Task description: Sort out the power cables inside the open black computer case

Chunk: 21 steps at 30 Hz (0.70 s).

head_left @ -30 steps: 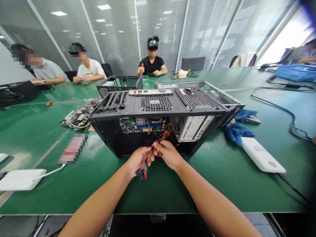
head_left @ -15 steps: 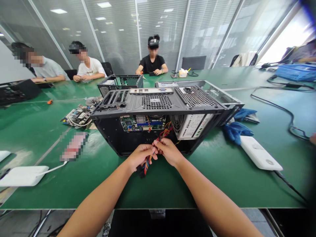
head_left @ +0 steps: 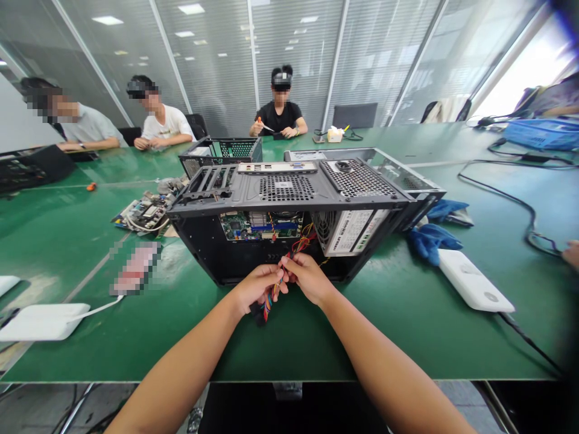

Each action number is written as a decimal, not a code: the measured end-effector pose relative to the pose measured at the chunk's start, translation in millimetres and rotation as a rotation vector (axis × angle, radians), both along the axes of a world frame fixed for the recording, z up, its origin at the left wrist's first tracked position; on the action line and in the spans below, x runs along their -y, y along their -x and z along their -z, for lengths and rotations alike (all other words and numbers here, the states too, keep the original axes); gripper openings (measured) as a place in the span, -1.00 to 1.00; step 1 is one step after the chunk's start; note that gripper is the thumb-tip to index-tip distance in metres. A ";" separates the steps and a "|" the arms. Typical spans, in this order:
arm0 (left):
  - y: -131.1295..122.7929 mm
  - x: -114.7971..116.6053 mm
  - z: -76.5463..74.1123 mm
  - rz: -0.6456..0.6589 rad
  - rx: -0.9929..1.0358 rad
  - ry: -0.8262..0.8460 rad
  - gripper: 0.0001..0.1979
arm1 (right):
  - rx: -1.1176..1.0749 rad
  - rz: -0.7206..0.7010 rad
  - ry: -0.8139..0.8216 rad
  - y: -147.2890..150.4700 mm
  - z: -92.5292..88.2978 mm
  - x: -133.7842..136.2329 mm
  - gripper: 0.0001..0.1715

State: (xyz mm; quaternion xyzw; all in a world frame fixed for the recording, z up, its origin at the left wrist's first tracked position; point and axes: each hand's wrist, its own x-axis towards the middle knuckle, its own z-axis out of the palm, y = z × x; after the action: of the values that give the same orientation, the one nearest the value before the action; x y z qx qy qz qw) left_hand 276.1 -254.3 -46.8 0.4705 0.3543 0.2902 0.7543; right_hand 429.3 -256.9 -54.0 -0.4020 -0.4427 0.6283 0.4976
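Note:
A black computer case (head_left: pixel 289 193) lies on its side on the green table (head_left: pixel 407 325), its open side facing me. A motherboard (head_left: pixel 260 224) and a power supply (head_left: pixel 350 232) show inside. A bundle of coloured wires (head_left: pixel 299 246) runs out of the case toward me. My left hand (head_left: pixel 256 288) is closed round the lower part of the bundle, which ends in a black connector (head_left: pixel 259 314). Touching it, my right hand (head_left: pixel 308 278) pinches the same wires just above.
A loose circuit board (head_left: pixel 143 212) lies left of the case, a second metal case (head_left: pixel 389 172) behind it. Blue gloves (head_left: pixel 432 240) and a white device (head_left: pixel 470 281) sit to the right, another white device (head_left: pixel 43 321) to the left. Three people sit across the table; cables trail at right.
Both hands and the wire bundle moved slightly up toward the case over the last second. The grip looks the same.

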 end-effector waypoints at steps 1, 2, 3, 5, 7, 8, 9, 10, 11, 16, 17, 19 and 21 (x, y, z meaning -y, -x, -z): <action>-0.1 0.4 -0.8 -0.005 -0.016 -0.012 -0.50 | 0.000 0.009 0.001 0.4 0.7 0.1 -0.51; 0.0 0.8 -1.4 -0.013 -0.033 -0.025 -0.50 | 0.001 0.022 0.003 0.9 1.2 0.4 -0.51; 0.3 1.2 -1.9 -0.020 -0.052 -0.039 -0.50 | 0.003 0.035 0.005 1.4 1.4 0.7 -0.51; 1.4 1.6 -1.8 -0.025 -0.099 -0.070 -0.51 | 0.005 0.058 0.012 2.4 1.1 1.4 -0.50; 2.6 1.7 -0.3 -0.020 -0.144 -0.103 -0.53 | 0.004 0.074 0.017 3.2 0.3 1.8 -0.49; 3.1 1.6 0.7 -0.018 -0.151 -0.115 -0.53 | 0.001 0.075 0.020 3.4 -0.1 1.9 -0.49; 3.2 1.5 1.7 -0.018 -0.145 -0.120 -0.54 | -0.007 0.073 0.023 3.5 -0.6 2.0 -0.49; 3.1 1.4 2.4 -0.020 -0.125 -0.116 -0.54 | -0.018 0.067 0.024 3.4 -1.2 2.0 -0.49; 2.7 1.4 2.9 -0.021 -0.092 -0.102 -0.54 | -0.032 0.056 0.025 3.2 -1.8 2.0 -0.49; -0.9 1.8 1.7 -0.002 0.093 0.019 -0.54 | -0.105 -0.022 0.025 1.3 -5.5 2.6 -0.50; -1.3 1.9 1.5 0.002 0.111 0.030 -0.55 | -0.113 -0.032 0.027 1.0 -5.9 2.7 -0.51; -1.7 1.9 1.8 0.004 0.125 0.037 -0.56 | -0.121 -0.046 0.030 0.6 -6.0 2.9 -0.52; -1.7 1.7 2.7 0.001 0.109 0.036 -0.57 | -0.115 -0.042 0.030 0.5 -5.1 2.7 -0.52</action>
State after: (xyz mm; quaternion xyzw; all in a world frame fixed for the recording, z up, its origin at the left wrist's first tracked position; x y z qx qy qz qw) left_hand 277.8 -256.0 -49.5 0.4404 0.3175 0.3088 0.7809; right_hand 428.8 -259.6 -48.9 -0.3632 -0.4120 0.6674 0.5029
